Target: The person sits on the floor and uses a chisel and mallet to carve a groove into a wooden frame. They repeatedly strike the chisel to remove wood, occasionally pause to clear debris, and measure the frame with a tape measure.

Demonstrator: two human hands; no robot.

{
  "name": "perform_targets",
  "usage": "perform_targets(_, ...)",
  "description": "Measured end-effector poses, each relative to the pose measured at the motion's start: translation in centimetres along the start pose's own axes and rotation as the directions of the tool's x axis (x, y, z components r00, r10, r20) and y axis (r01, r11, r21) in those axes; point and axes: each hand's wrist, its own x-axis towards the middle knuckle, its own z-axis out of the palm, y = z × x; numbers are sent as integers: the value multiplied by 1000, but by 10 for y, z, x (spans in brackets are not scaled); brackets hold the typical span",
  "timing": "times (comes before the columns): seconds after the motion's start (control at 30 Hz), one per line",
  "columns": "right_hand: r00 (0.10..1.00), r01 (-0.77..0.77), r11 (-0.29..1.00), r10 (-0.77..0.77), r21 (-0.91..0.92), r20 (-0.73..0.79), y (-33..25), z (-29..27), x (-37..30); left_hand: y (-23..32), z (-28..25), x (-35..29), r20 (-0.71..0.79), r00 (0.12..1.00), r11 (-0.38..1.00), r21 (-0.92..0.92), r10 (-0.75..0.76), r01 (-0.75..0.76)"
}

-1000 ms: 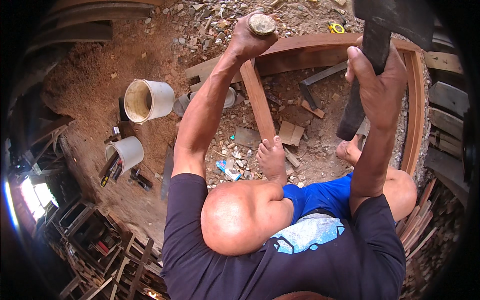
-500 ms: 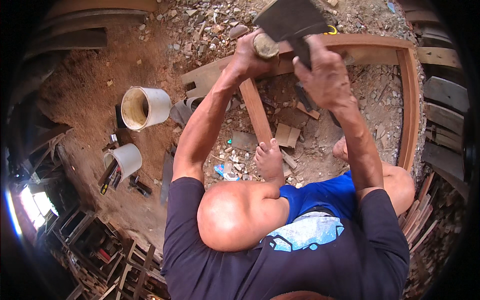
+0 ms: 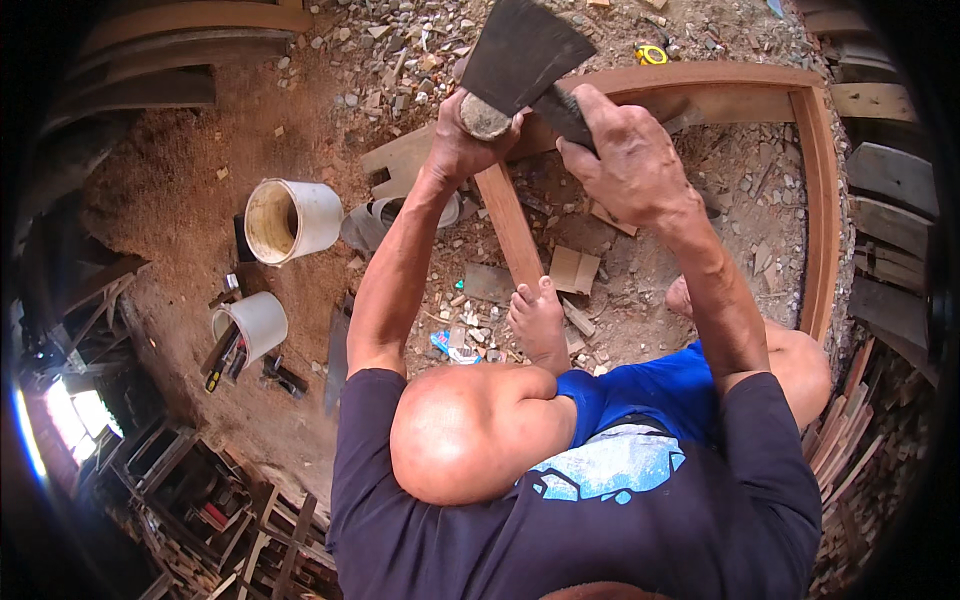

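Note:
My left hand (image 3: 462, 150) is closed around a short round piece of wood (image 3: 486, 118), whose pale end faces up. In my right hand (image 3: 632, 160) is the dark handle of a tool with a broad, flat dark blade (image 3: 525, 58), flaring towards its far edge. That blade overlaps the round wood in the view; whether they touch, I cannot tell. Beneath both hands lies a brown wooden frame (image 3: 820, 200). A narrow wooden bar (image 3: 510, 225) runs from it to my bare foot (image 3: 540, 325), which rests against the bar's near end.
Two white buckets stand at left, a larger one (image 3: 318, 217) and a smaller one (image 3: 265, 322) with hand tools beside it. A yellow tape measure (image 3: 651, 54) lies beyond the frame on rubble (image 3: 400, 60). Wood offcuts (image 3: 574, 270) lie near my foot, stacked boards (image 3: 890, 190) at right.
Both hands have shifted left and slightly down, the round wood and the broad blade moving with them. The blade has come left over the wood, uncovering the tape measure.

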Motion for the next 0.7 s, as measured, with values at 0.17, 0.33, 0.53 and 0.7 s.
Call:
perform_targets(0.17, 984, 11, 968, 35, 251, -176, -16, -16, -7, 3, 0, 19, -87, 995, 998, 6, 56, -56)
perform_targets(0.33, 962, 100, 948, -15, 304, -271, -24, -32, -10, 1, -7, 22, -49, 998, 996, 76, 38, -34)
perform_targets(0.53, 948, 157, 961, -82, 226, -309, -14, -11, -7, -3, -4, 4, -2, 998, 998, 11, -69, 69)
perform_targets(0.7, 997, 69, 994, -67, -90, 27, 14, 15, -1, -9, 16, -12, -24, 999, 994, -108, 22, -24)
